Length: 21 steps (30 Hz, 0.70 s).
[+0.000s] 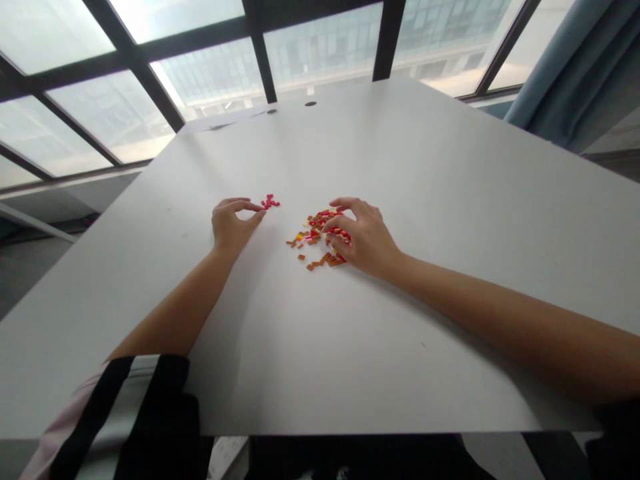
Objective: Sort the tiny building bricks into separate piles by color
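My left hand (234, 225) is at the left of the small bricks, thumb and forefinger pinched together at their tips. A tiny red toy brick shows at those fingertips, beside a small group of red toy bricks (270, 200) on the table. Over the right side of a larger mixed pile of toy bricks (314, 235) is my right hand (367, 239). Its fingers are curved and apart, with thumb and forefinger tips close together among the bricks. The pile holds orange-brown, red, yellow and pale pieces; my right hand covers part of it.
Both forearms rest over a wide white table (320, 360). Two round holes, one of them a dark hole (311, 103), are near its far edge. Beyond stand dark-framed windows (320, 50), with a blue curtain (570, 80) at the right.
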Available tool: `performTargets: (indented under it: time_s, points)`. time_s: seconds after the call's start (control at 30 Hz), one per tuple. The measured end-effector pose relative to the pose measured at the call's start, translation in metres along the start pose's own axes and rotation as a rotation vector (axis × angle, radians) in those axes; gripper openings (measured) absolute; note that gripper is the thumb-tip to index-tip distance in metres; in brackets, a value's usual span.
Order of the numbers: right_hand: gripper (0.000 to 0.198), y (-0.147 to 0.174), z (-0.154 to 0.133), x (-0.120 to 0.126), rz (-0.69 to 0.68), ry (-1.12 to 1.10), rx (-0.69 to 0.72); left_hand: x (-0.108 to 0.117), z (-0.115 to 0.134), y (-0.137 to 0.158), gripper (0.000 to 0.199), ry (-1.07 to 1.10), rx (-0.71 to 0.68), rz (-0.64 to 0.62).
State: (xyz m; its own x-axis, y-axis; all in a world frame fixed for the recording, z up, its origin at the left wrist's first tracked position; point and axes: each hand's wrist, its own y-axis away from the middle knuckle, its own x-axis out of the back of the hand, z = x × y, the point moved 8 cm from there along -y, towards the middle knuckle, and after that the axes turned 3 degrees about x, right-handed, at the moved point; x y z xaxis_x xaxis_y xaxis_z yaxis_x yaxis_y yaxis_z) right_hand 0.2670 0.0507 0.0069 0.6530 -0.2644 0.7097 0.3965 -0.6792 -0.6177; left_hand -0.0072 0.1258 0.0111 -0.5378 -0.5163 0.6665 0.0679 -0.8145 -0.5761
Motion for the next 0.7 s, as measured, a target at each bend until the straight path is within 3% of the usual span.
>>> performTargets:
  time_s: [0.2, 0.43, 0.57, 0.7]
  points:
    - [0.014, -0.001, -0.001, 0.0, -0.005, 0.005, 0.003, -0.01, -0.013, -0.001, 0.012, -0.066, 0.058, 0.015]
    - [0.015, -0.001, 0.0, -0.002, -0.004, 0.01, 0.001, -0.007, 0.001, 0.004, 0.012, -0.101, -0.029, 0.089]
    - [0.014, -0.001, -0.001, -0.001, 0.001, 0.011, 0.009, -0.017, 0.005, 0.01, 0.011, -0.132, -0.1, 0.065]
    - [0.015, 0.0, -0.001, 0.0, 0.006, 0.012, 0.014, -0.026, 0.003, 0.012, 0.028, -0.176, -0.114, 0.008]
